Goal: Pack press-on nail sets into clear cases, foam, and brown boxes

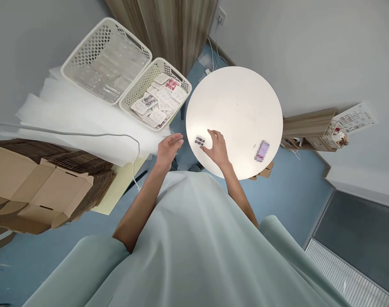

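Note:
A small card with dark dots (pixel 200 140) lies near the front left edge of the round white table (pixel 242 106). My right hand (pixel 216 148) rests on the table just right of that card, fingers spread and curved, fingertips close to it, holding nothing. My left hand (pixel 168 149) hovers off the table's left edge, fingers stretched out flat and empty. A white basket (pixel 156 94) holding several similar printed cards stands to the left, beyond my left hand.
A larger white basket (pixel 106 59) with clear packets sits beside the card basket on white sheets (pixel 69 115). Flattened cardboard boxes (pixel 37 187) are stacked at left. A blurred purple item (pixel 262 151) lies on the table's right front. A cable (pixel 85 134) crosses the sheets.

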The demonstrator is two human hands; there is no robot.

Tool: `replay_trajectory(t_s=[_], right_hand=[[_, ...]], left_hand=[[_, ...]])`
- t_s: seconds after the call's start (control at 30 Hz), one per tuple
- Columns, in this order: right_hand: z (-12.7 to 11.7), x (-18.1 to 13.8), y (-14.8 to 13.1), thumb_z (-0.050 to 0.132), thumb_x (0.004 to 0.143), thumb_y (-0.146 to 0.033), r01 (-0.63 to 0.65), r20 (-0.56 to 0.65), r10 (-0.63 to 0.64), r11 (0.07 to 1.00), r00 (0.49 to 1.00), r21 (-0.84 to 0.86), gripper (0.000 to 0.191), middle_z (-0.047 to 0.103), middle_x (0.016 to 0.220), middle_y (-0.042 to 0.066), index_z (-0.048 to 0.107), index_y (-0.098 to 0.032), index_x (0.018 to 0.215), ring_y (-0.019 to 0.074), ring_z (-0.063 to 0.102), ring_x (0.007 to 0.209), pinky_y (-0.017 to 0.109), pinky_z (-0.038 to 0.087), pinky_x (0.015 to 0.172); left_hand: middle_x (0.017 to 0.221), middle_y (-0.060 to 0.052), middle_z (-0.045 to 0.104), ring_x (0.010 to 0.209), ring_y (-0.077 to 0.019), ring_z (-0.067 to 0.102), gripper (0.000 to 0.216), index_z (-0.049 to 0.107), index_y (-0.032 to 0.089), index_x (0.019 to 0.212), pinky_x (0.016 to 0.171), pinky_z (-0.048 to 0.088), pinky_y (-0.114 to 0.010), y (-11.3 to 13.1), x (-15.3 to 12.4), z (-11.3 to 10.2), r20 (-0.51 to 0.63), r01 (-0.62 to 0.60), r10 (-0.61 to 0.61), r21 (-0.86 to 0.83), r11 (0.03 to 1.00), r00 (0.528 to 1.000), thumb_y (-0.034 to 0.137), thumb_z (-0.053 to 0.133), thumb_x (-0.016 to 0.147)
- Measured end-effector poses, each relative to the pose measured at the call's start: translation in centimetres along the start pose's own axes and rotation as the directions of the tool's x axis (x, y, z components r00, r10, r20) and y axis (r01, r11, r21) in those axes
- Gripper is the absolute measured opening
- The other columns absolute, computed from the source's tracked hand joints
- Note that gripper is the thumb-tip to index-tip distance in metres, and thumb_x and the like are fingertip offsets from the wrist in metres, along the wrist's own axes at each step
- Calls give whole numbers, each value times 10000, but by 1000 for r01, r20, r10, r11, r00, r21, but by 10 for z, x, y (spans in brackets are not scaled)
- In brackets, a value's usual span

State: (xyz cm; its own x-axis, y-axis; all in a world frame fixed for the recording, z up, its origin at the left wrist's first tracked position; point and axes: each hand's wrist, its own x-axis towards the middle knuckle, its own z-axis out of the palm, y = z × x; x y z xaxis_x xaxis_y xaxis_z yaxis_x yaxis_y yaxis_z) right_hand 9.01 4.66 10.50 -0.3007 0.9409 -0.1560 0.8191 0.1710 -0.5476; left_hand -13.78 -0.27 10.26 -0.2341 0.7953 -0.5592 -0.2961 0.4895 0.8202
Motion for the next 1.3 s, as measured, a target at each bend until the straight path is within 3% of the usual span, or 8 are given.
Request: replay_trajectory(t_s=[0.13, 0.27, 0.6, 0.8, 0.9, 1.0, 1.13, 1.3], right_hand=[[-9, 7, -26, 666, 1027, -266, -6, -20, 6, 1000, 1000, -15, 301, 605, 1469, 171, 705, -237, 1325, 331, 560, 1432, 554, 480, 1226], [-18, 9, -59, 600, 1032, -200, -21, -58, 20, 1000, 998, -15, 153, 644, 1408, 156, 739, -230, 1089, 306, 591, 1398, 513, 496, 1203], [-20, 25, -113, 598, 1013, -192, -50, -118, 48, 999, 992, -9, 137, 671, 1383, 154, 710, -241, 951, 305, 617, 1372, 522, 538, 1156], [-21, 46, -133, 600, 1007, -206, -41, -101, 41, 999, 994, 1, 127, 676, 1389, 143, 708, -242, 953, 297, 621, 1373, 516, 540, 1156], [-18, 54, -139, 596, 1008, -217, -48, -83, 49, 999, 995, 12, 130, 676, 1394, 140, 711, -243, 954, 298, 618, 1381, 516, 548, 1150], [-15, 59, -142, 591, 1010, -223, -63, -69, 64, 998, 996, 25, 133, 677, 1404, 135, 712, -247, 959, 300, 611, 1395, 516, 558, 1135], [-14, 62, -144, 594, 1006, -222, -84, -59, 86, 996, 995, 31, 130, 683, 1406, 132, 711, -248, 955, 303, 614, 1399, 514, 560, 1132], [-11, 65, -142, 597, 1004, -227, -95, -55, 97, 995, 994, 30, 126, 693, 1390, 136, 709, -246, 951, 311, 620, 1397, 521, 557, 1129]], left_hand=[[1305, -147, 779, 1279, -334, 693, 427, 778, 207, 1140, 1024, 594, -448, 10, 23, -22, -26, -39, 37, -42, 998, 999, 367, 887, 759], [1291, -142, 781, 1246, -310, 703, 437, 763, 203, 1139, 1036, 584, -439, 24, 47, -42, -59, -70, 66, -73, 995, 996, 369, 866, 748], [1297, -122, 724, 1212, -284, 685, 394, 725, 209, 1163, 1078, 539, -389, 53, 128, -79, -179, -242, 236, -14, 970, 955, 310, 828, 797], [1451, -184, 596, 1422, -372, 554, 553, 629, 193, 1379, 1244, 418, -532, 74, 189, -109, -227, -251, 354, 382, 889, 908, 318, 780, 862], [1481, -216, 552, 1489, -444, 463, 631, 600, 177, 1414, 1290, 326, -624, 86, 212, -123, -239, -232, 384, 487, 842, 892, 322, 813, 838], [1556, -245, 485, 1536, -490, 358, 684, 572, 174, 1440, 1283, 250, -707, 97, 226, -135, -251, -176, 350, 526, 832, 903, 274, 827, 814], [1679, -271, 361, 1580, -431, 258, 636, 521, 77, 1450, 1286, 171, -686, 104, 234, -148, -224, -82, 279, 624, 777, 934, 86, 712, 843], [1675, -292, 357, 1499, -401, 305, 616, 526, -9, 1407, 1238, 219, -649, 104, 234, -157, -198, -58, 265, 691, 721, 944, -17, 679, 811]])
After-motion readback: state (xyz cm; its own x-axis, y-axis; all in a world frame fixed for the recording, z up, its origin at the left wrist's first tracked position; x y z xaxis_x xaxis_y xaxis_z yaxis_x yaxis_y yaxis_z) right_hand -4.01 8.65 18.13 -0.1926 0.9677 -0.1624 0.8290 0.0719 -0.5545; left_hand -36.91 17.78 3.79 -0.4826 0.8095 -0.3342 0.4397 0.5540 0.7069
